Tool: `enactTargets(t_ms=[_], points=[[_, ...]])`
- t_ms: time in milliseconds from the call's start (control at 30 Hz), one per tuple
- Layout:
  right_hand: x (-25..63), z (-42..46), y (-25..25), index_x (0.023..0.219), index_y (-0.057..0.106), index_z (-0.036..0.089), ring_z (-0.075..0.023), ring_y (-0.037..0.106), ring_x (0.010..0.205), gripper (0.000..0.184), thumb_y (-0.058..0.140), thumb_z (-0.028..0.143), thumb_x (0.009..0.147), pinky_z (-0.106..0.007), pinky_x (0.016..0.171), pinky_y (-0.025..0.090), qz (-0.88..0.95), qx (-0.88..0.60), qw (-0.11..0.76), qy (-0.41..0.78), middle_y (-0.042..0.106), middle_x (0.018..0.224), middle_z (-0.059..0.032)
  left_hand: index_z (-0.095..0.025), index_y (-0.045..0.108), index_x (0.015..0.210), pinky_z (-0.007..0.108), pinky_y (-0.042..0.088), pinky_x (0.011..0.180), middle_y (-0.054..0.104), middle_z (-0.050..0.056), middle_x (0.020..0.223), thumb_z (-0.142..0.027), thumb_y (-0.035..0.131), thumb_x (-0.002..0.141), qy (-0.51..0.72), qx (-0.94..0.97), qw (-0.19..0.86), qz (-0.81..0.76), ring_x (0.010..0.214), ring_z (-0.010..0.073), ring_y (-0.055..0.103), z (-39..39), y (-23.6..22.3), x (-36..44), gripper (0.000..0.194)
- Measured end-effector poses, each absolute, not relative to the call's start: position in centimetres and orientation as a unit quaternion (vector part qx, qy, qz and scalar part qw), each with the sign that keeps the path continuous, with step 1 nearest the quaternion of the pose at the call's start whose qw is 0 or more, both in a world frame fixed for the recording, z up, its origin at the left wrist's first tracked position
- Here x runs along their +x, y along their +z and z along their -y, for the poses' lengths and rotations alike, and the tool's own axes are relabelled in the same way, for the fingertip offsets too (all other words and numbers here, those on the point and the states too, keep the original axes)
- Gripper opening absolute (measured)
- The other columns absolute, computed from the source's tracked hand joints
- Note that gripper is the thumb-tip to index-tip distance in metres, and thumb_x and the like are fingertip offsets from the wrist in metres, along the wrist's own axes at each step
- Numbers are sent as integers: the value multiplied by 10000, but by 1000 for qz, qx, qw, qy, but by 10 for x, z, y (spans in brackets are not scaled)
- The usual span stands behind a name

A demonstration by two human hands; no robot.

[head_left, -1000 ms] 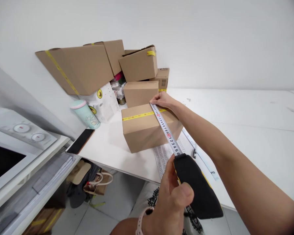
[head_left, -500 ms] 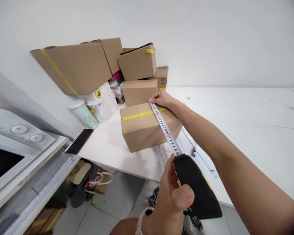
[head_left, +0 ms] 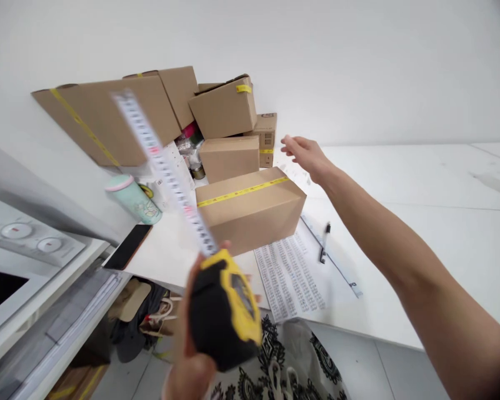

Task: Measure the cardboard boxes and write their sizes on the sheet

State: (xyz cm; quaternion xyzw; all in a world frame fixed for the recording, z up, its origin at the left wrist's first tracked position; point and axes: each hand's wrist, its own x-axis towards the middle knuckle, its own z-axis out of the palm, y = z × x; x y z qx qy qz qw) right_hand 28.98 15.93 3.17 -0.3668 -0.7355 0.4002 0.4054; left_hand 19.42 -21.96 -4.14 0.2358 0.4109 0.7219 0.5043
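My left hand (head_left: 194, 355) is wrapped around a black and yellow tape measure (head_left: 227, 311), low in the middle of the view. Its white blade (head_left: 166, 172) sticks out up and to the left, blurred, with its tip in front of the large carton at the back. A closed cardboard box (head_left: 250, 211) with yellow tape along its top lies on the table, apart from the blade. My right hand (head_left: 308, 155) hovers beyond the box's right rear corner, holding nothing, fingers loosely bent and slightly apart.
Several cartons (head_left: 229, 108) are stacked against the wall. A mint tumbler (head_left: 135, 200) and a dark phone (head_left: 127, 247) stand and lie at the table's left. A printed sheet (head_left: 287, 278), a ruler (head_left: 333, 258) and a pen (head_left: 325, 243) lie right of the box. A microwave (head_left: 29, 239) is far left.
My right hand has let go of the blade's end and moved right, off the box. My left hand has swung the tape measure left, lifting the blade away from the box top.
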Motion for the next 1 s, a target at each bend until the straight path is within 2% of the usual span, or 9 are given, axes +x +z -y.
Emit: enactTargets(t_ms=[133, 233, 333, 400, 500, 600, 733, 900, 1000], points=[[330, -152, 8, 1247, 650, 168, -329, 632, 1127, 829, 289, 809, 867, -433, 889, 520, 748, -426, 287, 420, 689, 1213, -186, -392, 522, 1391, 633, 513, 981, 484, 41, 1516, -520, 823, 522, 812, 216, 321, -437, 1315, 474, 474, 220, -26, 146, 929], [339, -136, -2, 1253, 660, 230, -324, 643, 1129, 802, 239, 801, 879, -427, 882, 540, 770, -383, 210, 465, 706, 1222, -131, -300, 591, 1330, 678, 502, 961, 573, 96, 1430, -512, 847, 495, 797, 237, 339, -441, 1299, 506, 474, 200, -20, 123, 899], [340, -117, -1, 1256, 664, 260, -308, 626, 1171, 628, 449, 718, 884, -423, 958, 532, 780, -331, 165, 505, 665, 1317, -79, -242, 629, 1274, 680, 497, 965, 693, 104, 1242, -458, 838, 572, 785, 264, 356, -432, 1257, 499, 516, 182, -24, 112, 763], [342, -105, 0, 1316, 626, 256, -308, 588, 1231, 578, 578, 620, 869, -441, 1029, 501, 776, -294, 180, 529, 615, 1386, -77, -213, 648, 1244, 668, 504, 966, 714, 99, 1184, -420, 835, 605, 776, 281, 356, -438, 1210, 484, 558, 175, -27, 109, 697], [348, -90, -5, 1460, 478, 274, -294, 518, 1314, 661, 617, 537, 870, -461, 1094, 454, 769, -220, 271, 535, 531, 1474, -75, -196, 665, 1225, 650, 542, 921, 715, 85, 1171, -444, 832, 611, 767, 301, 347, -448, 1089, 441, 636, 167, -30, 103, 683], [350, -85, -23, 1545, 313, 304, -273, 427, 1394, 777, 615, 532, 866, -445, 1131, 405, 772, -188, 365, 486, 397, 1575, -57, -204, 693, 1177, 616, 573, 888, 717, 68, 1137, -470, 838, 588, 760, 305, 352, -454, 998, 389, 672, 155, -35, 98, 662], [345, -95, -67, 1570, 225, 294, -272, 383, 1425, 828, 576, 565, 870, -447, 1133, 383, 772, -227, 402, 437, 349, 1601, -70, -223, 676, 1164, 568, 610, 804, 690, 71, 1121, -430, 875, 548, 734, 301, 385, -471, 932, 323, 682, 134, -46, 99, 680], [349, -105, -117, 1540, 286, 249, -275, 416, 1407, 788, 578, 522, 861, -465, 1101, 405, 776, -282, 407, 390, 347, 1596, -111, -196, 628, 1177, 503, 618, 752, 667, 82, 1080, -396, 857, 588, 690, 316, 403, -512, 900, 288, 672, 123, -63, 103, 663], [369, -102, -127, 1404, 480, 233, -276, 537, 1279, 579, 547, 467, 879, -466, 1024, 457, 789, -352, 400, 304, 558, 1426, -123, -216, 601, 1267, 420, 602, 819, 640, 88, 1211, -381, 870, 573, 690, 346, 337, -539, 1017, 288, 647, 130, -63, 94, 762]])
